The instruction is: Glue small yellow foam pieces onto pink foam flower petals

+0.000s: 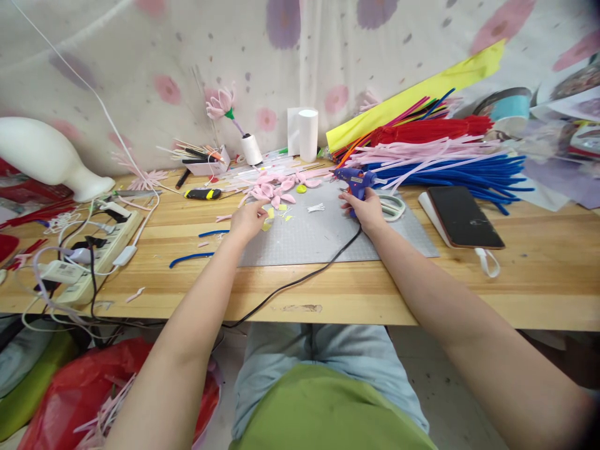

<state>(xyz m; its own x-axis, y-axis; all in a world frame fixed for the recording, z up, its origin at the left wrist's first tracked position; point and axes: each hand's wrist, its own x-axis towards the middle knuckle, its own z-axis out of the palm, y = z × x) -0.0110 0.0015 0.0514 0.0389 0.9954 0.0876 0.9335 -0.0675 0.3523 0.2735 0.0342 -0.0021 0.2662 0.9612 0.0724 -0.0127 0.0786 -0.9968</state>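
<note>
My right hand (365, 211) grips the handle of a blue glue gun (352, 179) that stands on the grey cutting mat (328, 240), its nozzle pointing left and its black cord (300, 281) trailing toward me. My left hand (247, 220) rests at the mat's left edge, fingertips touching small yellow bits and pink pipe-cleaner petals (274, 189). Whether it holds a piece is hard to tell.
Bundles of red, pink and blue pipe cleaners (445, 156) lie at the back right, next to a black phone (464, 217). A power strip (100, 250) with cables sits on the left. A white paper roll (308, 134), a thread spool (252, 149) and a pink flower (220, 105) stand behind.
</note>
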